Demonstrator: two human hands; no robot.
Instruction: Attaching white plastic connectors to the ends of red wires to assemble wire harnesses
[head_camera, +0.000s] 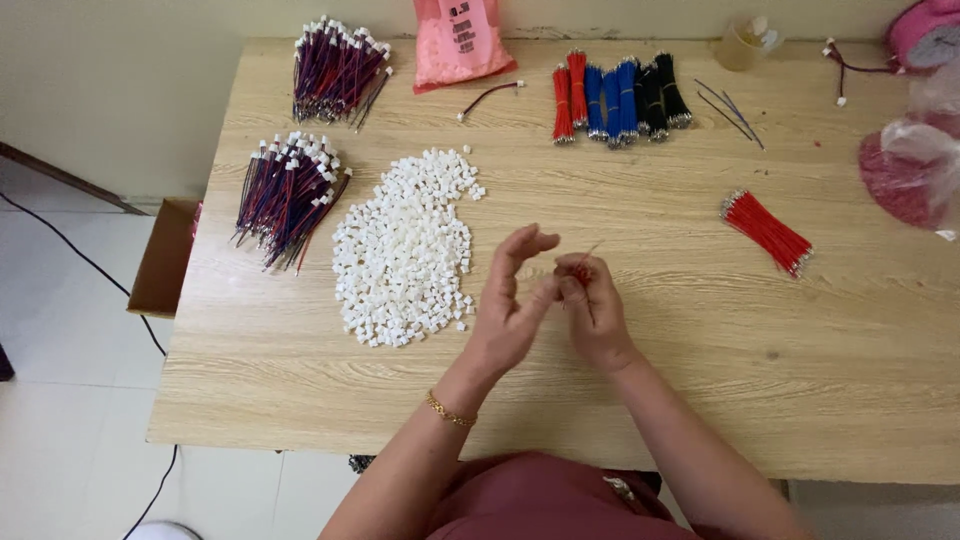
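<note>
My right hand (592, 305) pinches a thin red wire (588, 256) over the middle of the wooden table (700, 340). My left hand (512, 300) is against it, thumb and forefinger meeting the right fingertips, the other fingers spread upward. Whether a small connector sits between the fingertips is hidden. Just left of my hands lies a large heap of small white plastic connector housings (405, 250). A bundle of red wires (768, 232) lies to the right of my hands.
Two piles of finished red-blue-black wire assemblies (290, 192) (335, 70) lie at the left. Bundles of red, blue and black wires (618, 98) lie at the back, next to a pink bag (460, 40). Plastic bags (915, 165) sit at the right edge. A cardboard box (160, 260) is on the floor.
</note>
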